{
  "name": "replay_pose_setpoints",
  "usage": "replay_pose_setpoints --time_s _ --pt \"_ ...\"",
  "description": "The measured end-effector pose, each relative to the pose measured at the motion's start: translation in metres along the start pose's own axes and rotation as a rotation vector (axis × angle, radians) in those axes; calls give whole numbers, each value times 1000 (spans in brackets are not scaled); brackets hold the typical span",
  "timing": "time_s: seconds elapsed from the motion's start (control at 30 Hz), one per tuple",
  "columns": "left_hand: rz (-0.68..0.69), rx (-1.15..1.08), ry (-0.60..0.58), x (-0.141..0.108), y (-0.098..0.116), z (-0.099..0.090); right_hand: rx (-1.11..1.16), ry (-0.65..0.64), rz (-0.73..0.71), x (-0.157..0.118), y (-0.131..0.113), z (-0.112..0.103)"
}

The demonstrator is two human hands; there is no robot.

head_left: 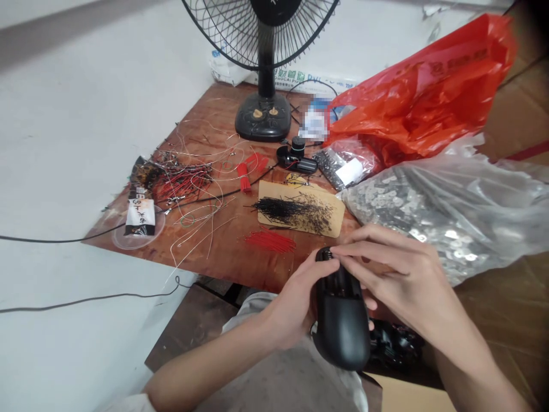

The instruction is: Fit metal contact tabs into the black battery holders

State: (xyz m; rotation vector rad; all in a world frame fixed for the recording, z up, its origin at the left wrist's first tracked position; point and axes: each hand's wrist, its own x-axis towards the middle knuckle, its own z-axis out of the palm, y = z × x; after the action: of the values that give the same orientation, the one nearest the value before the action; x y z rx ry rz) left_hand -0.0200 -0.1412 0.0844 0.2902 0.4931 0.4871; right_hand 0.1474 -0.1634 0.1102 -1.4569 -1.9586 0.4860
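**Hands grip black casing at workbench edge**

Black casing (pixel 342 320) sits upright above the lap, left hand (pixel 294 303) wrapped around its side, right hand (pixel 398 274) pinching its top end with fingers together. Beyond lie red wires (pixel 271 240), a board (pixel 300 214) of black pins, plastic bags (pixel 463 212) and a fan (pixel 263 63).

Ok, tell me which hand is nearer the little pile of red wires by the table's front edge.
Left. The left hand grips the black casing just below and right of the red wires; the right hand reaches in from farther right, its fingers on the casing's top.
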Motion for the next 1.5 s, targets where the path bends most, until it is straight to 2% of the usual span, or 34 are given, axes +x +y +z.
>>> replay_pose_setpoints --time_s 0.23,0.4,0.63,0.73,0.83,0.9,1.03,1.13,1.23,1.33,1.5 --pt "33 38 91 9 -4 3 -48 -18 11 10 -4 -5" --pt "22 34 103 14 -5 2 -67 -32 7 13 -6 -9" --pt "50 36 71 19 -6 0 18 -63 68 16 -1 -9" --pt "73 52 82 19 -4 1 164 -26 143 15 6 -7" --pt "91 81 98 19 -2 3 426 13 292 11 12 -4" --pt "89 99 110 18 -1 3 644 -66 417 8 14 -3" --pt "98 135 144 19 -1 2 1027 -308 662 6 13 3" --pt "83 137 159 19 0 3 1289 -321 812 4 14 9" --pt "34 96 174 18 1 6 1430 -301 835 3 17 12" --pt "15 53 203 16 2 8 1466 -300 830 4 18 11" --pt "37 32 186 15 2 8 1499 -290 846 5 14 10"
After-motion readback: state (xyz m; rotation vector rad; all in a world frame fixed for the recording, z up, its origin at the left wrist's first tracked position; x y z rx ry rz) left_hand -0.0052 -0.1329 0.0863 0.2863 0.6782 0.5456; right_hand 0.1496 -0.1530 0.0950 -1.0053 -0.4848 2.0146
